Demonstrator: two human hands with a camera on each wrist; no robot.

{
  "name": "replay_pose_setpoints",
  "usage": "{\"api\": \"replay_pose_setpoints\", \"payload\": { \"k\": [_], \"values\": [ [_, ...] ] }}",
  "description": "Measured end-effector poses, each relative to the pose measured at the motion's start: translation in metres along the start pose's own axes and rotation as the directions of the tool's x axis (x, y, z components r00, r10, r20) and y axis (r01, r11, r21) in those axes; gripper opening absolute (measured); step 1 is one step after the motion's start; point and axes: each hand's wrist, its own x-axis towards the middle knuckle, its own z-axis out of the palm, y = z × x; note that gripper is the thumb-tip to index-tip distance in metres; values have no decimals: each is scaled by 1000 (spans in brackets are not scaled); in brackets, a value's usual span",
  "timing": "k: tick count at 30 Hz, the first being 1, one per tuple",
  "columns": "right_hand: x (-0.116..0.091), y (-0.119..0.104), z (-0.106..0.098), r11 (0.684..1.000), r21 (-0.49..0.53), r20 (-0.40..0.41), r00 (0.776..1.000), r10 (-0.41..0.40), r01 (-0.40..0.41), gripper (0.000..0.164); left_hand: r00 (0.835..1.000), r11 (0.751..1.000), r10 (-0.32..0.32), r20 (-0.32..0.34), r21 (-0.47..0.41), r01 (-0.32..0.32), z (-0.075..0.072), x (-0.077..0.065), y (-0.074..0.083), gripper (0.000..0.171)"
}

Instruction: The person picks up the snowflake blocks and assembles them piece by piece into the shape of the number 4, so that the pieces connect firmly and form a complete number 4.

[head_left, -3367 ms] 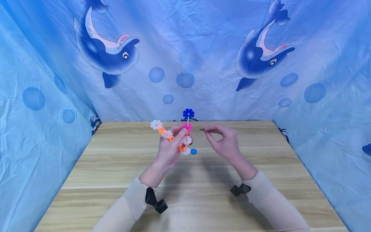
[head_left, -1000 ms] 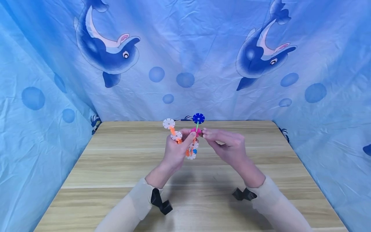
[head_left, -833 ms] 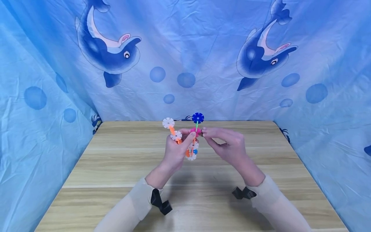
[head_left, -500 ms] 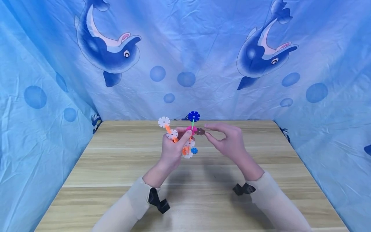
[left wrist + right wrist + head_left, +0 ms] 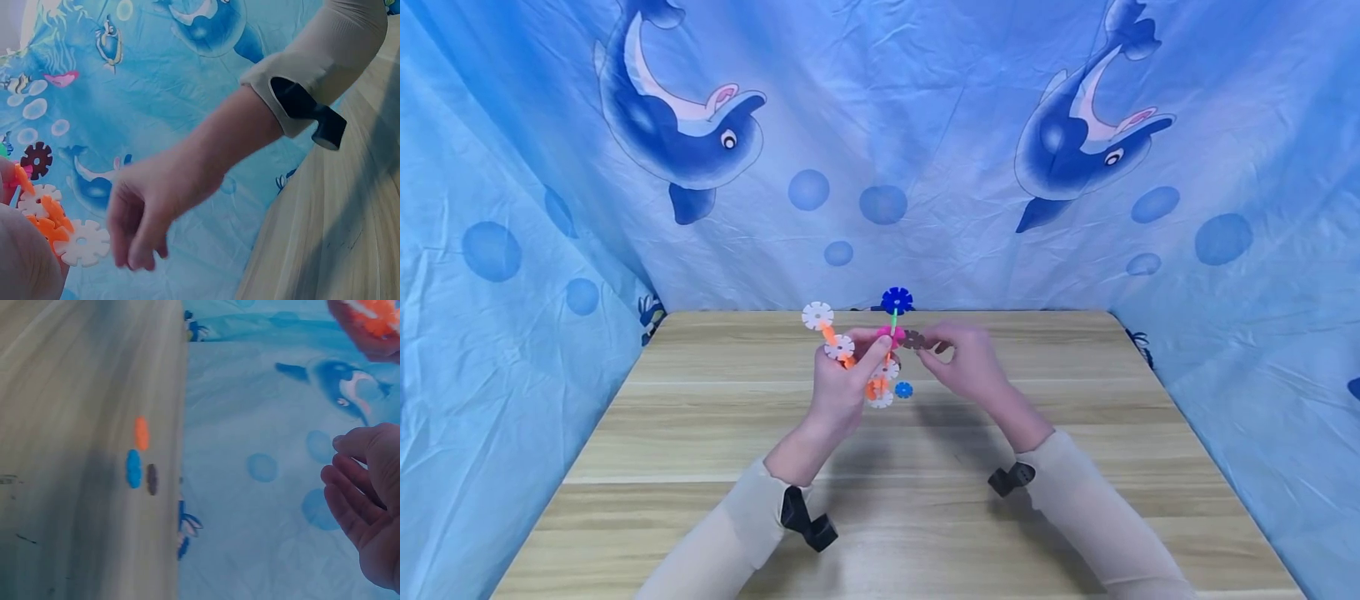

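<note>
My left hand [image 5: 837,385] grips a chain of slotted plastic discs, its thumb over the pink disc [image 5: 889,337]. A dark blue disc [image 5: 897,301] tops the chain on a green piece, while white discs [image 5: 817,316] and orange ones [image 5: 829,333] run left and below. Against the pink disc's right side stands a brown disc [image 5: 913,339]. Close beside it is my right hand [image 5: 966,362]; its loosely bent fingers hold nothing in the right wrist view. In the left wrist view the brown disc [image 5: 36,160] stands apart from that hand [image 5: 169,197].
On the wooden table [image 5: 737,517] lie a blue disc [image 5: 134,468], an orange disc [image 5: 142,433] and another brown disc [image 5: 152,479], near the far edge. A blue dolphin-print cloth [image 5: 880,125] hangs behind and at both sides.
The brown disc, earlier pinched by my right hand and apart, now sits against the pink disc. My right fingers have let go of it. The chain has shifted slightly left in the last second.
</note>
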Motion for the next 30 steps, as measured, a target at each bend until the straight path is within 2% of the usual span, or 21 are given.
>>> {"api": "replay_pose_setpoints", "payload": {
  "k": [7, 16, 24, 27, 30],
  "values": [
    [-1, 14, 26, 999, -13, 115, 992, 43, -42, 17, 1000, 1000, 8, -6, -14, -8, 1, 0, 0, 18],
    [-5, 26, 50, 989, -58, 238, 960, 147, -137, 15, 1000, 1000, 4, -6, 4, -4, 0, 0, 1, 13],
    [-9, 33, 65, 986, -68, 323, 932, 167, -153, 24, 1000, 1000, 10, 10, -18, -10, 1, 0, 1, 15],
    [-10, 34, 69, 982, -70, 364, 912, 191, -178, 23, 1000, 1000, 8, 13, -29, -8, 1, 0, 1, 17],
    [-11, 33, 72, 972, -92, 411, 881, 234, -215, 22, 1000, 1000, 6, 12, -27, -5, 1, 0, 1, 18]
  ]
}}
